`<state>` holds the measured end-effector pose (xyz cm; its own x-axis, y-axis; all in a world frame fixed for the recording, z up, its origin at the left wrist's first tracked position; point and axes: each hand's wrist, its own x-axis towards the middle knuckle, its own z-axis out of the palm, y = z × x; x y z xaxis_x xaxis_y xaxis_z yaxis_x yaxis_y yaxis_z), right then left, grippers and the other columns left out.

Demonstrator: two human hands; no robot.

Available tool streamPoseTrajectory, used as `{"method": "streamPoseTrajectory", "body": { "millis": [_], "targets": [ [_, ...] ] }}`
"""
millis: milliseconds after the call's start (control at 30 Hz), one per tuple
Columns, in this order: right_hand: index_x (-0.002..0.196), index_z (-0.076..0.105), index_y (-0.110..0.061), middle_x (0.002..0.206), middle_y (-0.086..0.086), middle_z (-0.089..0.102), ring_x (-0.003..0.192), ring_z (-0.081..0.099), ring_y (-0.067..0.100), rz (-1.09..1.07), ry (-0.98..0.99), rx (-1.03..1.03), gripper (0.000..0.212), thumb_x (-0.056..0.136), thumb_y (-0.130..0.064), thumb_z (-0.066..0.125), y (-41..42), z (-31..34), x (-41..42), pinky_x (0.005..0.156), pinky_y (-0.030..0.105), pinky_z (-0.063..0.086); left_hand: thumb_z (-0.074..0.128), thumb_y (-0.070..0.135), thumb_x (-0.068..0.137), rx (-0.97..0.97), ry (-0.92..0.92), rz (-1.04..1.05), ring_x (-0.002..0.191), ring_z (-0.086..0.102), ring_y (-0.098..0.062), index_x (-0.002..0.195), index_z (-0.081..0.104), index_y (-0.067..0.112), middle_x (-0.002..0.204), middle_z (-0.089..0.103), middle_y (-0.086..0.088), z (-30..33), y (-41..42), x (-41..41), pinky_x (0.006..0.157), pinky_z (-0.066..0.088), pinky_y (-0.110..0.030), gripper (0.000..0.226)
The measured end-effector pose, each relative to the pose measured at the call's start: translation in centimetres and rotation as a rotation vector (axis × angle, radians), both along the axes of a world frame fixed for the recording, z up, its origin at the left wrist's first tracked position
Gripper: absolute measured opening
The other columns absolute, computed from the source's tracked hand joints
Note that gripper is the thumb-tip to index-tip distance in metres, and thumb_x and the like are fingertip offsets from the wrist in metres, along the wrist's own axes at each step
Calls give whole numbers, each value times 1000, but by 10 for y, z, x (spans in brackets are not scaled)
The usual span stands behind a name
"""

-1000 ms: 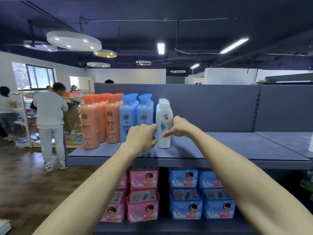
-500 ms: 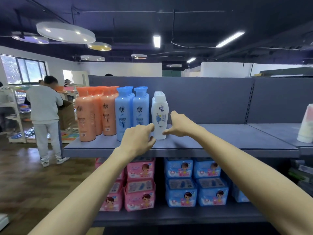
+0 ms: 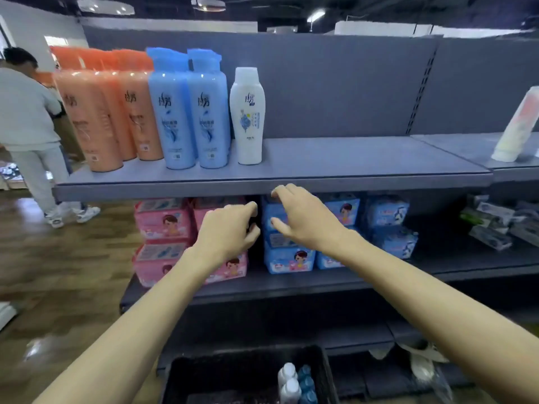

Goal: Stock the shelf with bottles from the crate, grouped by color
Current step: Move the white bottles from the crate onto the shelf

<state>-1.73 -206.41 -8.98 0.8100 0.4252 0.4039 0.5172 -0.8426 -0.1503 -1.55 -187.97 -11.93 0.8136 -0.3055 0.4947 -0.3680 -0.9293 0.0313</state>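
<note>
Left hand [image 3: 226, 231] hung just below the shelf [image 3: 350, 182] front edge, fingers loosely curled, holding nothing. Right hand [image 3: 303, 217] just beside it, fingers relaxed and a bit spread, also empty, fingertips near the shelf lip. White bottle [image 3: 248, 116] stood upright on the shelf, above both hands and apart from them. Blue bottles [image 3: 189, 112] sat touching, just left of the white one; orange bottles [image 3: 108, 109] further left on the same shelf. Crate [image 3: 248, 374] sat below the shelf, under the forearms, with white and blue bottle caps visible inside. Pink packs [image 3: 163, 223] and blue packs [image 3: 388, 220] sat on the tier under the shelf, behind the hands.
</note>
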Motion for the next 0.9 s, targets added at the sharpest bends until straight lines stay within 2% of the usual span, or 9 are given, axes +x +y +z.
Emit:
{"method": "streamPoseTrajectory", "body": {
  "millis": [67,133,233,500,667,800,900],
  "targets": [
    [124,49,-6,117,12,57,109,53,30,-7,85,-46,44,90,-29,64,-7,-33,-5,92,38,43,53,36,86,8,101,0,87,63,-32,88,39,26,90,67,-1,-32,-2,-4,64,40,-35,17],
    [123,48,-6,117,12,56,109,53,29,-23,165,-102,43,91,-30,64,-13,-62,-4,91,38,43,53,35,85,12,178,-1,89,64,-32,98,50,22,91,68,-1,-61,-6,-5,66,44,-37,19],
    [127,46,-7,119,11,55,110,54,29,-34,240,-112,45,92,-30,63,-18,-97,-3,91,39,45,53,34,85,2,252,-2,91,64,-29,107,54,21,91,68,1,-95,-13,-5,68,45,-37,25],
    [133,44,-7,125,12,54,115,53,30,-97,516,-84,52,92,-32,65,-36,-209,-16,95,40,45,53,35,86,-2,483,-9,90,63,-26,106,55,22,94,68,4,-196,-33,-27,67,44,-35,24],
    [124,49,-7,121,12,56,111,56,32,-191,769,-71,44,88,-26,66,-51,-308,-47,89,39,48,51,34,85,-7,693,-4,82,64,-27,101,53,21,87,66,4,-282,-45,-63,66,48,-36,20],
    [127,48,-5,126,15,54,115,55,36,-228,972,-163,45,88,-20,65,-64,-394,-93,91,39,44,50,36,88,45,881,-21,90,65,-31,106,51,19,97,67,-1,-357,-53,-108,69,46,-38,24],
    [126,52,-7,126,15,54,112,56,35,-176,1103,-231,40,89,-16,63,-71,-450,-127,92,40,49,49,36,91,68,988,-23,95,64,-35,112,51,19,106,66,-9,-398,-61,-140,74,47,-38,27]
  ]
}}
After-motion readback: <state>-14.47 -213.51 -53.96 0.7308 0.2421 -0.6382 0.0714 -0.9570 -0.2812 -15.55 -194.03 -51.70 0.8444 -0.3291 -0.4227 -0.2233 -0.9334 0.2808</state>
